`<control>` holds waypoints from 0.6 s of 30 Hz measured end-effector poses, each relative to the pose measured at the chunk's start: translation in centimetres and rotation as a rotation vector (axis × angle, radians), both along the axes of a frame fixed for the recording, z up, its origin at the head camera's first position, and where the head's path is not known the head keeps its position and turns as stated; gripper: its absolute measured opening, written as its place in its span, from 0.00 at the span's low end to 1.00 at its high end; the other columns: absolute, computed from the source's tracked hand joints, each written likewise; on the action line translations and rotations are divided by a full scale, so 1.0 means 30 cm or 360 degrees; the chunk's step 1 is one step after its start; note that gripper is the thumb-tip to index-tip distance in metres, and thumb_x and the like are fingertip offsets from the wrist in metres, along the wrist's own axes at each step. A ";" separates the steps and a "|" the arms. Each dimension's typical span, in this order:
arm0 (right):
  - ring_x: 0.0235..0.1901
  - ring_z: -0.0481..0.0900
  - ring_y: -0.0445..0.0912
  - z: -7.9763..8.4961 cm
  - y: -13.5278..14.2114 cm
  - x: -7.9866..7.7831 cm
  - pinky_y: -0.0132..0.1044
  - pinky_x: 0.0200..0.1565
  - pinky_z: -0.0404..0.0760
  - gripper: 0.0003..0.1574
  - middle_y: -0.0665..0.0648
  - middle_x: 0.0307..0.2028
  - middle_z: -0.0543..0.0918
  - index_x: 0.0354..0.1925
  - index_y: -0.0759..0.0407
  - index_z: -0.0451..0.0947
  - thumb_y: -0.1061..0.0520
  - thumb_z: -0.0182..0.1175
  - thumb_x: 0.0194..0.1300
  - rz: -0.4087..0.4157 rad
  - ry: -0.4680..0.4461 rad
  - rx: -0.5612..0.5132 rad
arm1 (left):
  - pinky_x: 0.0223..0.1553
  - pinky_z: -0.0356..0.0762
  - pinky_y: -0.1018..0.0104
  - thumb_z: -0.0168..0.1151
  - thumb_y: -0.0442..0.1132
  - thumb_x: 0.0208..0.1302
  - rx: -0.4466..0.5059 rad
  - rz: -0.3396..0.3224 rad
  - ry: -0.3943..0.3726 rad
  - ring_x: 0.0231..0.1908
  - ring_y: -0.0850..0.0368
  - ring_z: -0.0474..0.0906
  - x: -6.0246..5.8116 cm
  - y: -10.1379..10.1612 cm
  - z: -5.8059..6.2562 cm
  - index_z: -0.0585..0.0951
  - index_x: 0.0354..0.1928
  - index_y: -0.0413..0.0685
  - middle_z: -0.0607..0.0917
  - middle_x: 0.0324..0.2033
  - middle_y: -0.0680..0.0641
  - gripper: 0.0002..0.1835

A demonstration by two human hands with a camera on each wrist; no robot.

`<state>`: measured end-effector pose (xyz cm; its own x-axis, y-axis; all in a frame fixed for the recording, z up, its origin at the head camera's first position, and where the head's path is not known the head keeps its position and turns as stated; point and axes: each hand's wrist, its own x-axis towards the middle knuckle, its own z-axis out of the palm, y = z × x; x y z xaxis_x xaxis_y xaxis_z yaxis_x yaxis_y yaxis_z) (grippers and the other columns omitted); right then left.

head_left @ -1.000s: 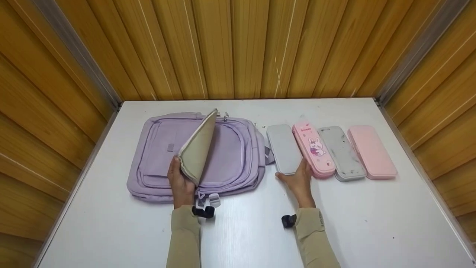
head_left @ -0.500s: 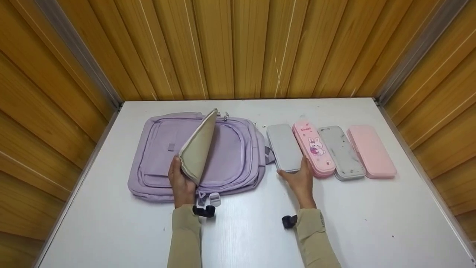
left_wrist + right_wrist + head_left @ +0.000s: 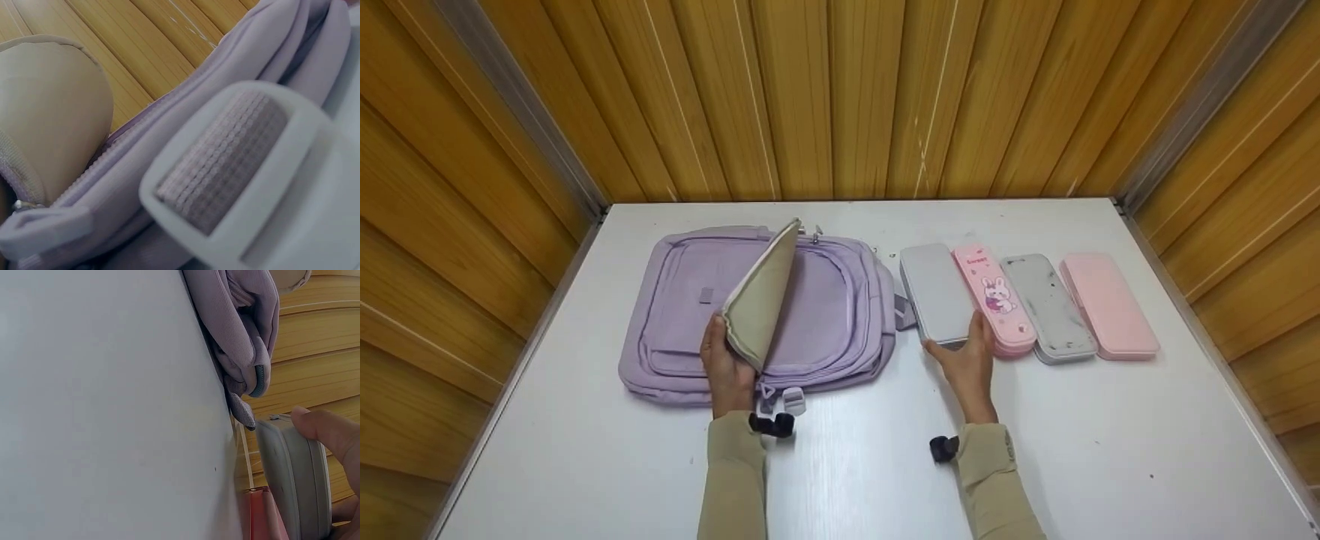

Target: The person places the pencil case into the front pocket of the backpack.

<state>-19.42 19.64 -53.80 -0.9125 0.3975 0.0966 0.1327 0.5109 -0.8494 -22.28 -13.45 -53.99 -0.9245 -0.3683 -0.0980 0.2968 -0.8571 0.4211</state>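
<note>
I face a white tabletop [image 3: 847, 465]. On its left lies a purple backpack [image 3: 682, 315]; on its right lie a rabbit-print pink case [image 3: 996, 300], a smudged gray case [image 3: 1048, 309] and a plain pink case [image 3: 1110, 304].

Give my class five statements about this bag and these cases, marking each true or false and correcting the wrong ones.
1. The left hand holds up the beige flap of the purple bag. True.
2. The bunny case is between the plain grey case and the marked grey case. True.
3. The right hand grips the bunny case. False: it grips the plain grey case.
4. Of the four cases, the plain pink case is nearest the bag. False: it is the farthest.
5. The bag lies on the white table. True.
</note>
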 end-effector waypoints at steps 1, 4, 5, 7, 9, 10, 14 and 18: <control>0.73 0.48 0.63 0.002 0.000 0.002 0.48 0.74 0.49 0.65 0.72 0.72 0.51 0.70 0.77 0.47 0.57 0.75 0.47 0.0004 0.0009 0.0001 | 0.42 0.81 0.66 0.73 0.40 0.52 -0.0007 -0.0001 0.0004 0.37 0.57 0.83 0.000 0.000 -0.001 0.85 0.32 0.47 0.87 0.34 0.49 0.07; 0.72 0.49 0.63 0.008 0.000 0.006 0.48 0.73 0.50 0.64 0.72 0.70 0.53 0.69 0.77 0.48 0.58 0.75 0.46 0.0003 0.0061 0.0007 | 0.42 0.81 0.66 0.74 0.40 0.51 -0.0004 -0.0003 0.0003 0.38 0.56 0.84 -0.002 -0.002 -0.002 0.85 0.32 0.47 0.87 0.34 0.48 0.08; 0.72 0.50 0.64 0.010 0.000 0.007 0.49 0.73 0.50 0.64 0.73 0.70 0.54 0.69 0.77 0.48 0.58 0.76 0.45 0.0002 0.0078 0.0014 | 0.42 0.81 0.66 0.74 0.40 0.50 0.0001 -0.0003 0.0002 0.38 0.56 0.84 -0.003 -0.003 -0.003 0.85 0.32 0.47 0.87 0.34 0.48 0.08; 0.71 0.51 0.64 0.018 0.000 0.009 0.49 0.73 0.51 0.64 0.73 0.69 0.55 0.69 0.77 0.49 0.59 0.76 0.45 0.0001 0.0104 0.0023 | 0.43 0.81 0.66 0.75 0.40 0.48 0.0011 -0.0005 -0.0002 0.38 0.56 0.84 -0.003 -0.004 -0.002 0.85 0.32 0.47 0.87 0.34 0.48 0.10; 0.71 0.51 0.64 0.025 0.002 0.009 0.50 0.73 0.51 0.64 0.73 0.70 0.55 0.70 0.76 0.49 0.58 0.76 0.45 0.0001 0.0097 0.0026 | 0.43 0.81 0.66 0.75 0.40 0.48 0.0017 -0.0001 -0.0008 0.38 0.56 0.83 -0.001 -0.003 0.000 0.85 0.32 0.47 0.87 0.34 0.48 0.10; 0.71 0.51 0.64 0.028 0.003 0.009 0.50 0.73 0.51 0.64 0.72 0.70 0.54 0.70 0.75 0.49 0.58 0.76 0.46 0.0003 0.0086 0.0026 | 0.43 0.81 0.66 0.75 0.40 0.47 0.0025 -0.0004 -0.0007 0.38 0.57 0.83 0.000 -0.004 -0.001 0.85 0.32 0.47 0.87 0.34 0.48 0.10; 0.73 0.47 0.62 0.037 0.011 0.006 0.49 0.74 0.49 0.65 0.71 0.72 0.51 0.71 0.72 0.47 0.55 0.75 0.47 0.0018 0.0018 0.0007 | 0.43 0.81 0.66 0.75 0.40 0.49 0.0025 -0.0005 -0.0002 0.38 0.57 0.84 0.002 -0.001 0.001 0.85 0.32 0.47 0.87 0.35 0.49 0.09; 0.73 0.46 0.62 0.047 0.019 0.006 0.50 0.74 0.48 0.66 0.69 0.73 0.50 0.72 0.70 0.46 0.54 0.75 0.48 0.0031 -0.0017 -0.0015 | 0.43 0.81 0.66 0.73 0.39 0.51 0.0053 -0.0015 0.0006 0.38 0.56 0.84 0.005 0.000 0.004 0.86 0.32 0.47 0.87 0.35 0.48 0.07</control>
<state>-19.25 20.22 -52.40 -0.9212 0.3802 0.0831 0.1316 0.5053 -0.8528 -22.15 -13.47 -53.86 -0.9283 -0.3562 -0.1067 0.2902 -0.8734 0.3910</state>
